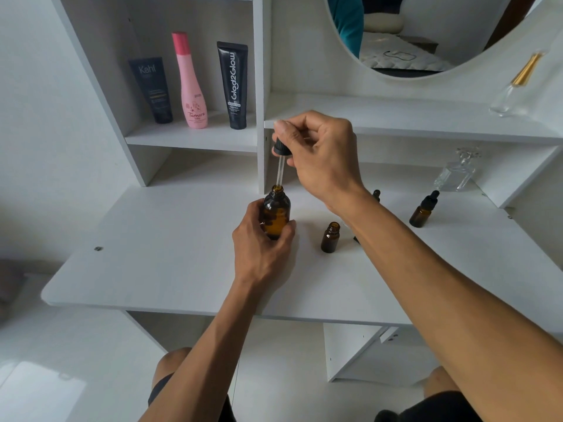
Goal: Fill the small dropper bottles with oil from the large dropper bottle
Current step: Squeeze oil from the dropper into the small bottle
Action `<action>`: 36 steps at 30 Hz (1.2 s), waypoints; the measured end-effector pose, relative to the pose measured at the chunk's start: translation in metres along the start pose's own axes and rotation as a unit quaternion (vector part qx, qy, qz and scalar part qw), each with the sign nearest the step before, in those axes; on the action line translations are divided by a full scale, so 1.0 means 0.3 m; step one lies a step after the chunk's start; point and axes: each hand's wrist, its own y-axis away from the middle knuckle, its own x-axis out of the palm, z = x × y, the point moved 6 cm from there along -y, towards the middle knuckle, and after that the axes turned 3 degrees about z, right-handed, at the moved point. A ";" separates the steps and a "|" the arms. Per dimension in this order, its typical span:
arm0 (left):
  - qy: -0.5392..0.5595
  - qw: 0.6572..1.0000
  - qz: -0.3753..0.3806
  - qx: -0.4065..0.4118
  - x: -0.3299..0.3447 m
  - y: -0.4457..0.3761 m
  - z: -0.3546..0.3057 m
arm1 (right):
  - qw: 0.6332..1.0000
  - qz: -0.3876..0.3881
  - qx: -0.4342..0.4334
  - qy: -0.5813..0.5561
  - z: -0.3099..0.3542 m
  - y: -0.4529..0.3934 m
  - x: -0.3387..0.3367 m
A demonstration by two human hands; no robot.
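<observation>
The large dropper bottle [276, 215] was round-shouldered amber glass, smooth and glossy, standing upright near the middle of the desk [170, 257]; the left hand [262, 245] gripped its lower body, fingers and thumb curled round the glass. The right hand [320, 153] pinched the black rubber bulb of the dropper [279, 159] between thumb and forefinger, the other fingers curled loosely; the clear glass pipette hung straight down with its tip just inside the bottle's open neck.

Toward the right side of the desk stood an uncapped small amber bottle [330, 237], short and cylindrical, just beside the right forearm; a capped small bottle [423, 209] with a black dropper top stood nearer the right edge; a third black dropper top [376, 194] showed behind the wrist, its bottle hidden by the arm. A clear faceted glass flask [457, 173] sat at the back right corner.

The desk was flat white laminate, matte, with a rounded front left corner; white shelving rose at its back. On the left shelf stood a dark tube [151, 89], a waisted pink bottle [190, 83] and a black tube [234, 86]; on the upper right shelf stood a clear bottle with a gold cap [515, 86], beneath a round mirror [411, 35]; the floor below was pale.
</observation>
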 end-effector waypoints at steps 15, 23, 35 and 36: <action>-0.003 1.000 0.006 -0.001 0.002 -0.003 0.005 | 0.999 0.014 -0.008 0.045 -0.027 0.048 0.023; 0.001 1.000 0.005 -0.004 0.000 -0.002 0.003 | 0.998 -0.007 0.011 -0.057 0.017 0.030 -0.009; -0.001 1.000 0.006 -0.006 0.000 -0.001 0.004 | 0.987 -0.080 0.014 -0.136 0.084 -0.004 -0.120; 0.000 1.000 0.005 -0.007 -0.001 0.000 0.004 | 0.987 -0.082 0.018 -0.135 0.082 -0.002 -0.128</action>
